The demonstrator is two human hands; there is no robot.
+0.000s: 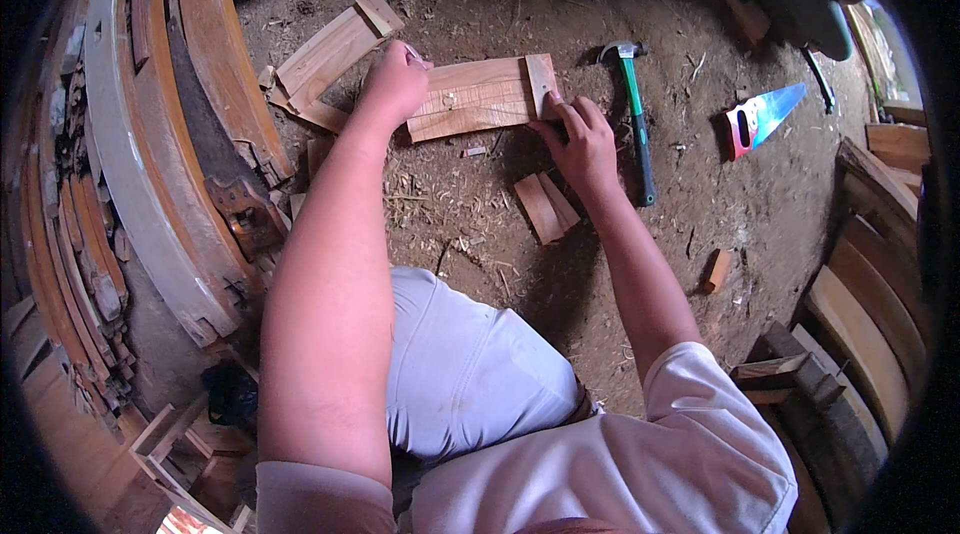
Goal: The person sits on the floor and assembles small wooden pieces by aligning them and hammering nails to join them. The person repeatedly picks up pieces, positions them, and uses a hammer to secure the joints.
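Nearest, a grey-clothed knee (475, 364) faces two overlapping offcuts (545, 209) on the bare ground (660, 264). Just beyond, the right hand (573, 139) pinches the near end of a narrow crosspiece (540, 76), thumb and fingers almost together. This strip lies across the right end of a wide board (470, 99), on the ground between the two hands. The left hand (398, 84) curls nearly closed at the board's left end.

To do this holding well, I'd press the crosspiece flat, square to the long edges and flush with the end, with the board bedded firmly on the ground. The hammer (632, 99) lies just beside, handy for the right hand.

Something small shows by the left fingertips; I cannot tell what, or whether it is gripped. The right fingers cover the crosspiece's near end, and the board's underside is hidden. Farther off, a similar wooden piece (330, 49) is partly blocked by the left hand.
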